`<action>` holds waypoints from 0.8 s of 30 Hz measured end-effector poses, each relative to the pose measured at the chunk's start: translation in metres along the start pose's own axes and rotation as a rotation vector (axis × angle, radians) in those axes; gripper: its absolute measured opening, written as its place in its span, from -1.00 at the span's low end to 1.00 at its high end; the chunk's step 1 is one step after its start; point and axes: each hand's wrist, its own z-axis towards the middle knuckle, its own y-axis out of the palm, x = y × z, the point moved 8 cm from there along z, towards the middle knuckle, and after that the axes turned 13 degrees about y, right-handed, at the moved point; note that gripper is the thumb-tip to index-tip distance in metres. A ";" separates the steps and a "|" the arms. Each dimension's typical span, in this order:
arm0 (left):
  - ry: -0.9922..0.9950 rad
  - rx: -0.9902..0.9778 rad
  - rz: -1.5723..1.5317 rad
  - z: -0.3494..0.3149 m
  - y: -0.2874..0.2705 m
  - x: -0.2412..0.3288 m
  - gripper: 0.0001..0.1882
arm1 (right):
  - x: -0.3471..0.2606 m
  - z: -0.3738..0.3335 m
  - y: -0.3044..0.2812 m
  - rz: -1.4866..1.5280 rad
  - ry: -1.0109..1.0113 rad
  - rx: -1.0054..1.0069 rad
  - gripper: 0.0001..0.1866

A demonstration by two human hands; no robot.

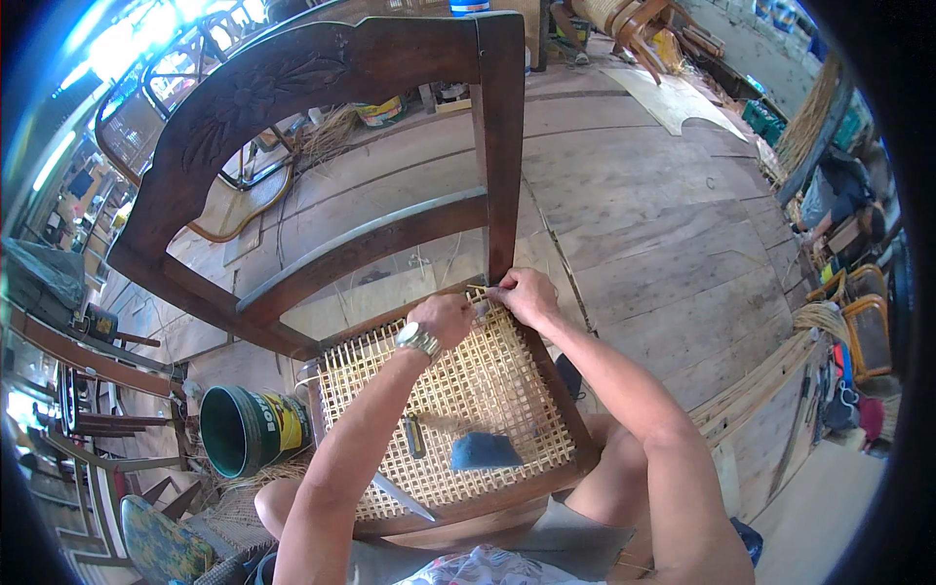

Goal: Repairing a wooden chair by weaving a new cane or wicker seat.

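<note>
A dark carved wooden chair (502, 146) stands before me, its woven cane seat (390, 390) over my lap. At the seat's back right corner, my right hand (529, 296) pinches a pale cane strand (479, 290) close to the back post. Just left of it, my left hand (444, 320), with a metal watch (418, 338) on the wrist, is closed low over the weave; its fingertips are partly hidden, and what they grip is unclear. On the seat lie a blue folded cloth or pad (486, 451), a yellow-and-black cutter knife (416, 437) and a pointed pale blade-like tool (403, 497).
A green bucket (244, 432) lies tipped at the left of the seat. Bundled cane strands (760, 375) stretch across the wooden floor (653, 234) at right. Chair frames (127, 424) crowd the left side. A cut pale sheet (673, 97) lies farther back.
</note>
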 end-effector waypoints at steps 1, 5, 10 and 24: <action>0.001 0.050 -0.073 -0.004 0.005 -0.008 -0.64 | 0.002 0.000 0.002 -0.019 0.050 -0.003 -0.64; 0.035 0.184 -0.146 -0.010 0.016 -0.022 -0.59 | -0.001 0.000 0.004 -0.033 0.088 -0.006 -0.65; 0.008 0.244 -0.235 -0.017 0.021 -0.028 -0.58 | 0.000 0.000 0.004 -0.025 0.066 0.020 -0.65; -0.097 0.004 -0.037 0.010 0.014 -0.010 -0.61 | 0.035 0.028 -0.041 0.344 -0.016 -0.305 -0.76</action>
